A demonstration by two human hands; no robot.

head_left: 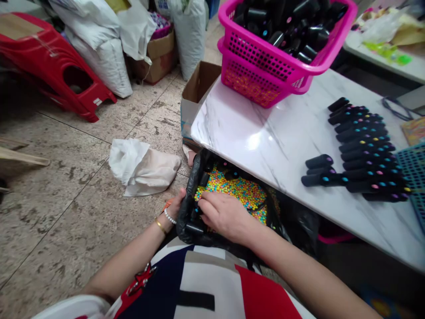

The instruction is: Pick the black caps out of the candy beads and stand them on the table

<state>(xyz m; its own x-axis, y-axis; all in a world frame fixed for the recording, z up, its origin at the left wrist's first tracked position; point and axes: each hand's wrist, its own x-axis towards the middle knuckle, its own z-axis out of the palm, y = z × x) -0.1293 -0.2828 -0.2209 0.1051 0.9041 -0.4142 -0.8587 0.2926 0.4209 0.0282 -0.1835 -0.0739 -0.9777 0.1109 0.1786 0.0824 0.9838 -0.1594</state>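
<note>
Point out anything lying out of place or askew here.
A crumpled white bag lies loose on the floor. A red plastic stool lies tipped on its side. On the table, three black tubes sit apart from the neat row.

Both hands low, close together — right hand (226, 215) palm-down, left hand (175, 204) (half hidden).

white marble table (265, 133) | pink baskets (265, 75) stacked at back | black tubes (361, 146) in rows
</note>
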